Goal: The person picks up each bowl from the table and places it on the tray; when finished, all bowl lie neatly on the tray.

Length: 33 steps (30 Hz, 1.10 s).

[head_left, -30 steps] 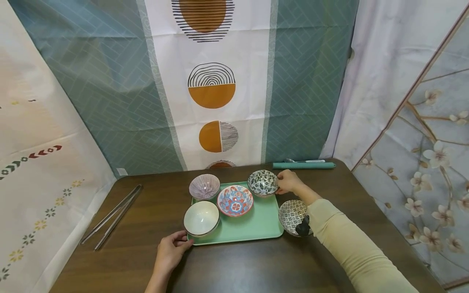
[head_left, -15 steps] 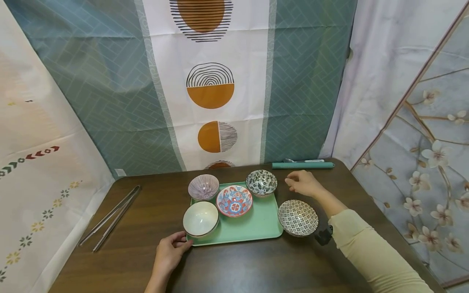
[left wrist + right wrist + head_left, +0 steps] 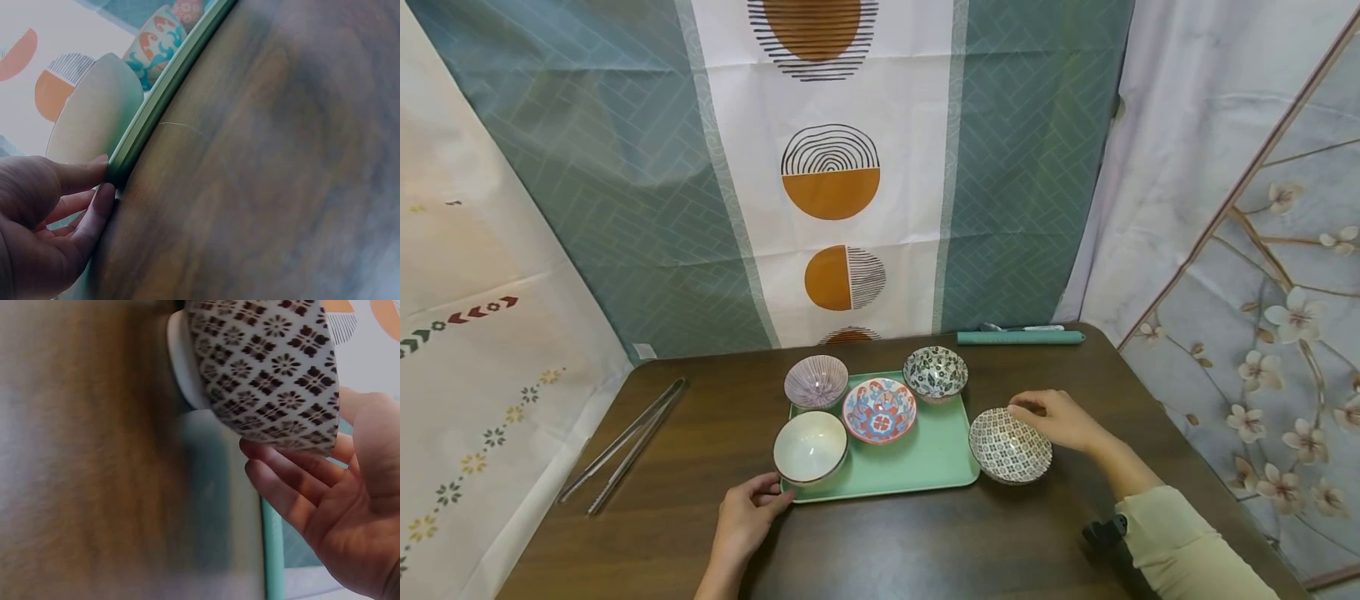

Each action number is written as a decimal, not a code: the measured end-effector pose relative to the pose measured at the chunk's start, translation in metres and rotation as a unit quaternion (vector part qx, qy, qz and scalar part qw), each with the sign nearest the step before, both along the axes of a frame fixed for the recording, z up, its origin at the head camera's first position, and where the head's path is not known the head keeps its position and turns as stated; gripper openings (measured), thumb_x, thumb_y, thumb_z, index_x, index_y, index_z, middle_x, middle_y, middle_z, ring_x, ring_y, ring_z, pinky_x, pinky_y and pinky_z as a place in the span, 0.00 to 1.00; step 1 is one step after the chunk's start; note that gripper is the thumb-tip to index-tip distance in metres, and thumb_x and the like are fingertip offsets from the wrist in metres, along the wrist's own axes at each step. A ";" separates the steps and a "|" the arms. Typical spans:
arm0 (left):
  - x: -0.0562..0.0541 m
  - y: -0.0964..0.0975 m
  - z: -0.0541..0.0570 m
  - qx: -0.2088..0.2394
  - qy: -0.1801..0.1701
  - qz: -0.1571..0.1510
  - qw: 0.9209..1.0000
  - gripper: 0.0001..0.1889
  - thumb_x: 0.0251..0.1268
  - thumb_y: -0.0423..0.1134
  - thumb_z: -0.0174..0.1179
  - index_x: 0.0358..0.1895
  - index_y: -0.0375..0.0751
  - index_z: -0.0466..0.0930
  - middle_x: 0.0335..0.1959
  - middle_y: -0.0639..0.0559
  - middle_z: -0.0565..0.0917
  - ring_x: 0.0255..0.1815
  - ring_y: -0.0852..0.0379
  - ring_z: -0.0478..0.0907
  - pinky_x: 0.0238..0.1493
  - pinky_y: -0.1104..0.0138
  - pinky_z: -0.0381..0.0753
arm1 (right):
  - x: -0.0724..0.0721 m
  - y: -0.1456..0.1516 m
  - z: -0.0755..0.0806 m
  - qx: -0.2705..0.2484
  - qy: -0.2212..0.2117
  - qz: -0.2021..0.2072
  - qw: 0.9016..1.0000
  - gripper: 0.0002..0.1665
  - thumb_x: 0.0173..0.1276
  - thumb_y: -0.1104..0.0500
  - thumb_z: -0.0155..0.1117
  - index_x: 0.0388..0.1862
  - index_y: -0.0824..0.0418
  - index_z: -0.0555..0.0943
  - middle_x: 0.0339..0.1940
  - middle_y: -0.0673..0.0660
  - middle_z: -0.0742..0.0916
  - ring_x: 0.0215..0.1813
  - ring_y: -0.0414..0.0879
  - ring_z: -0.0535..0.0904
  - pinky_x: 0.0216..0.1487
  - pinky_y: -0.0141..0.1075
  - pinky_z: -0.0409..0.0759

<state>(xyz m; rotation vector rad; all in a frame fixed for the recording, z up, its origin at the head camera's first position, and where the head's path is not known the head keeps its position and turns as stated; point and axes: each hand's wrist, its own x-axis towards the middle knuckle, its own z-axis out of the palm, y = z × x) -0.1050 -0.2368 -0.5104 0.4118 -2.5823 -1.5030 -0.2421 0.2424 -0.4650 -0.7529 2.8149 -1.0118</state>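
Note:
My left hand point(image 3: 747, 515) pinches the near left corner of a green tray point(image 3: 925, 467); in the left wrist view the thumb and fingertips point(image 3: 105, 195) meet at its rim. On that corner stands a cream bowl point(image 3: 811, 448). My right hand point(image 3: 1060, 421) grips the far right rim of a brown-and-white patterned bowl point(image 3: 1009, 448), beside the tray's right edge. The right wrist view shows fingers point(image 3: 284, 478) against the bowl's outer side and the thumb passing over its rim. A red-and-blue bowl point(image 3: 880, 411), a purple-striped bowl point(image 3: 816, 382) and a black-and-white leafy bowl point(image 3: 936, 372) stand on the tray.
Metal tongs point(image 3: 625, 442) lie on the dark wooden table point(image 3: 895, 550) at the left. At the back right edge lies a teal bar-shaped object point(image 3: 1021, 337), with a spoon and a pen-like item behind it. Patterned cloths hang around the table.
My right hand has let go of the leafy bowl, drawn back to the right, and come down toward me onto the patterned bowl's rim. The left hand has stayed at the tray corner.

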 end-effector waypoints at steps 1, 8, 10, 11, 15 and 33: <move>0.000 0.000 0.000 -0.001 0.002 -0.002 1.000 0.21 0.55 0.32 0.76 0.50 0.23 0.84 0.35 0.46 0.86 0.32 0.57 0.84 0.29 0.72 0.79 | 0.002 0.002 -0.001 -0.005 0.005 0.000 1.000 0.20 0.77 0.53 0.61 0.52 0.68 0.85 0.44 0.56 0.89 0.45 0.49 0.85 0.49 0.49 0.83; -0.001 0.000 0.000 -0.002 0.002 -0.003 1.000 0.20 0.55 0.32 0.75 0.50 0.23 0.84 0.34 0.46 0.87 0.31 0.59 0.83 0.28 0.72 0.79 | 0.016 0.014 -0.010 -0.017 0.023 0.012 1.000 0.08 0.73 0.60 0.65 0.43 0.62 0.88 0.33 0.47 0.88 0.32 0.35 0.78 0.34 0.33 0.78; -0.001 0.000 0.000 -0.003 0.001 0.000 1.000 0.20 0.55 0.32 0.75 0.49 0.24 0.84 0.34 0.47 0.86 0.31 0.60 0.83 0.28 0.72 0.78 | 0.019 0.016 -0.012 -0.025 0.022 0.017 0.999 0.07 0.73 0.61 0.65 0.41 0.62 0.87 0.29 0.46 0.86 0.29 0.34 0.74 0.31 0.32 0.75; -0.001 0.000 -0.001 -0.003 0.000 0.002 1.000 0.20 0.55 0.32 0.75 0.49 0.25 0.85 0.34 0.47 0.86 0.31 0.60 0.83 0.29 0.72 0.78 | 0.020 0.016 -0.013 -0.031 0.022 0.017 0.999 0.06 0.73 0.62 0.65 0.39 0.62 0.87 0.27 0.46 0.85 0.28 0.34 0.72 0.30 0.32 0.73; -0.001 0.000 -0.001 -0.004 0.000 0.001 1.000 0.20 0.55 0.32 0.75 0.50 0.25 0.85 0.35 0.47 0.86 0.31 0.60 0.83 0.29 0.72 0.78 | 0.019 0.019 -0.012 -0.048 0.039 0.013 0.998 0.05 0.70 0.66 0.65 0.35 0.63 0.87 0.24 0.46 0.84 0.25 0.33 0.70 0.27 0.32 0.71; -0.002 -0.001 0.000 0.006 -0.006 0.006 1.000 0.19 0.55 0.31 0.75 0.50 0.25 0.85 0.34 0.47 0.86 0.32 0.59 0.84 0.29 0.72 0.79 | 0.012 -0.045 -0.004 -0.086 -0.017 -0.011 0.996 0.07 0.71 0.65 0.64 0.35 0.62 0.88 0.21 0.50 0.84 0.20 0.38 0.74 0.22 0.34 0.76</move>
